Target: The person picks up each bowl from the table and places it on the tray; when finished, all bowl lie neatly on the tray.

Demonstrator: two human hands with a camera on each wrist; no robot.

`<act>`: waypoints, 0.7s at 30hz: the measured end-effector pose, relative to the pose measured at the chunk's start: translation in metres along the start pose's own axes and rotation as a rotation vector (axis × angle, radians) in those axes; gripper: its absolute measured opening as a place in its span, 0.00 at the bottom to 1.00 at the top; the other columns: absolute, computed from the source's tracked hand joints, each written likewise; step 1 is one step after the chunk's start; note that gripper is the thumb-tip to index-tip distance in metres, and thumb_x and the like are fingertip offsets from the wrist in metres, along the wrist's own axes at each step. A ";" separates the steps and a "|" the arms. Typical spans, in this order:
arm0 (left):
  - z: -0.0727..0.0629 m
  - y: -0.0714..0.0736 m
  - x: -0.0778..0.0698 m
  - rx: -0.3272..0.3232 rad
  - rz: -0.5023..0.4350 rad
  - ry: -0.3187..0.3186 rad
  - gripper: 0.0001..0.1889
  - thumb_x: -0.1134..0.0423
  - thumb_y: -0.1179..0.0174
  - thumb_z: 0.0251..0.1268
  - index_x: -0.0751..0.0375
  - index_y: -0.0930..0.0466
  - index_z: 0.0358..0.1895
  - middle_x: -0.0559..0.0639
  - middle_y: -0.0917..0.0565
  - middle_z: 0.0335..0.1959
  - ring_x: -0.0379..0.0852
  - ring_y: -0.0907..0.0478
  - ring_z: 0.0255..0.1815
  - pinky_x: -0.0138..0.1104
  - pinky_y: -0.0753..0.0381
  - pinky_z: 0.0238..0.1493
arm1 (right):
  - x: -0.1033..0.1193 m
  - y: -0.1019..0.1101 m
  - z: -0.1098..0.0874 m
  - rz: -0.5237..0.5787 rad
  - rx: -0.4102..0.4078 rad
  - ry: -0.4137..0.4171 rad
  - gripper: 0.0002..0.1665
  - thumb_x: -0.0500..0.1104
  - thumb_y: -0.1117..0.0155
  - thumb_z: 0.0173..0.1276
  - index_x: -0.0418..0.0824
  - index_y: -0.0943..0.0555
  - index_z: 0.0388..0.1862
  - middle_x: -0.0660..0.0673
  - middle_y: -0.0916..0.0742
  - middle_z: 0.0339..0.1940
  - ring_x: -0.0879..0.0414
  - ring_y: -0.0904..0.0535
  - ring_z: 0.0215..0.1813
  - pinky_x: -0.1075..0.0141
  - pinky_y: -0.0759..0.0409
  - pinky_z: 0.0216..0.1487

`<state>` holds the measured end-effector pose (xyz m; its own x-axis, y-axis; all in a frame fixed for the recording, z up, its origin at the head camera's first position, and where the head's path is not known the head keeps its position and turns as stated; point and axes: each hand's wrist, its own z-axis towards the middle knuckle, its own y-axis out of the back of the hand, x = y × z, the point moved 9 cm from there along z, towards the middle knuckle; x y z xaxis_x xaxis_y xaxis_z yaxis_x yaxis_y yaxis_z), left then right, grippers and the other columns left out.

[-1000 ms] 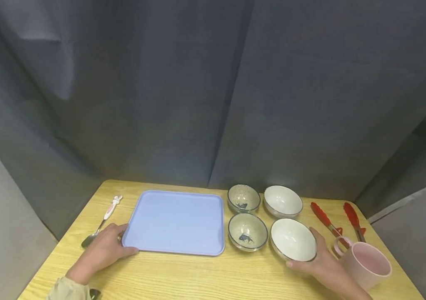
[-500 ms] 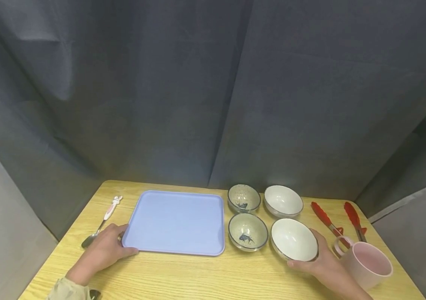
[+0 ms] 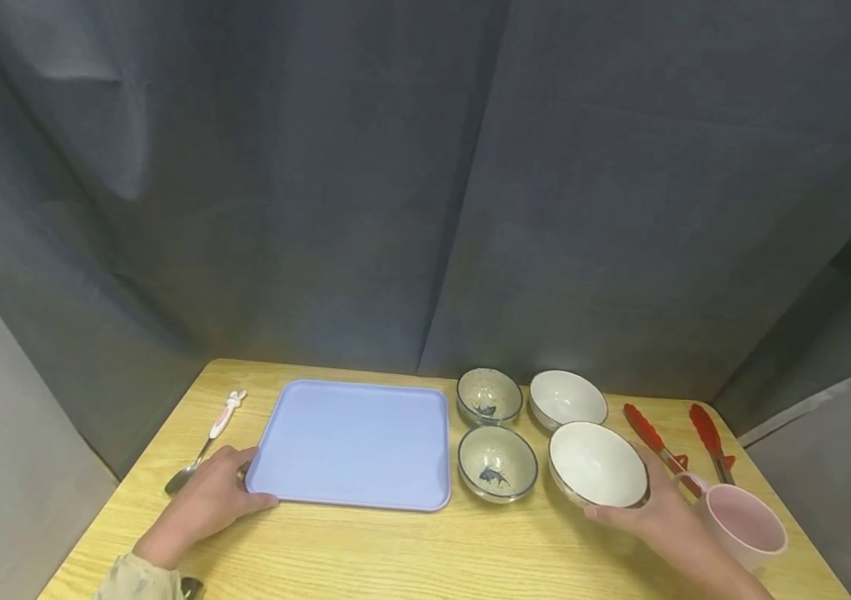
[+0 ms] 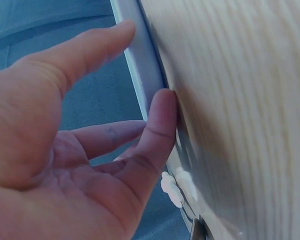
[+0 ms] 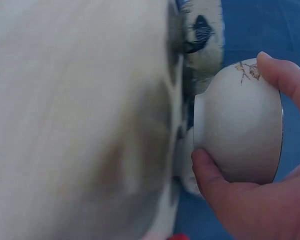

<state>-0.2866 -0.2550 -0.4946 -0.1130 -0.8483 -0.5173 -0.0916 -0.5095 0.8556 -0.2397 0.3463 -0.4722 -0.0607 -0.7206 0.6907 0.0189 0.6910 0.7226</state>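
Observation:
My right hand [image 3: 658,508] holds a white bowl [image 3: 598,464] by its right side, thumb near the front rim. In the right wrist view the bowl [image 5: 240,125], with a small floral print, is raised off the table, its fingers [image 5: 210,175] at the foot. My left hand [image 3: 211,496] grips the near left corner of a light blue tray [image 3: 350,446], thumb at the front edge, fingers along the left side. Left of the held bowl stands a fish-patterned bowl [image 3: 497,464]; behind are another patterned bowl [image 3: 488,396] and a second white bowl [image 3: 568,400].
A pink mug [image 3: 743,525] stands beside my right forearm, with red-tipped tongs [image 3: 708,433] behind it. A spoon with a white-and-pink handle [image 3: 222,419] lies left of the tray. Dark metal shows by my left sleeve [image 3: 138,579]. A grey curtain [image 3: 335,208] hangs behind the table.
My right hand has raised the near white bowl off the table and shifted slightly right with it. The left hand and tray stay in place.

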 end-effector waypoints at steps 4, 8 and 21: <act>0.000 -0.001 0.001 0.004 -0.024 0.004 0.43 0.50 0.12 0.54 0.68 0.16 0.72 0.55 0.14 0.44 0.45 0.23 0.42 0.41 0.20 0.43 | 0.024 0.004 0.011 0.011 0.051 -0.016 0.80 0.56 0.11 0.63 0.34 0.57 0.93 0.23 0.33 0.84 0.26 0.25 0.77 0.37 0.18 0.70; 0.002 -0.003 0.000 -0.004 -0.036 -0.008 0.42 0.51 0.12 0.54 0.68 0.15 0.70 0.55 0.14 0.44 0.45 0.22 0.42 0.40 0.19 0.43 | 0.060 0.000 0.022 0.050 0.066 0.023 0.79 0.55 0.10 0.61 0.35 0.55 0.93 0.24 0.31 0.84 0.27 0.25 0.78 0.38 0.19 0.71; 0.006 -0.010 -0.003 -0.006 -0.040 -0.005 0.44 0.52 0.11 0.52 0.68 0.16 0.72 0.54 0.12 0.46 0.44 0.21 0.44 0.40 0.17 0.45 | 0.171 -0.091 0.081 0.292 0.200 0.074 0.81 0.52 0.08 0.57 0.39 0.54 0.94 0.29 0.31 0.88 0.32 0.27 0.84 0.36 0.29 0.83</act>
<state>-0.2909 -0.2465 -0.5012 -0.1141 -0.8266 -0.5511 -0.0901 -0.5438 0.8344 -0.3328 0.1649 -0.4218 -0.0091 -0.4882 0.8727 -0.1711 0.8606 0.4797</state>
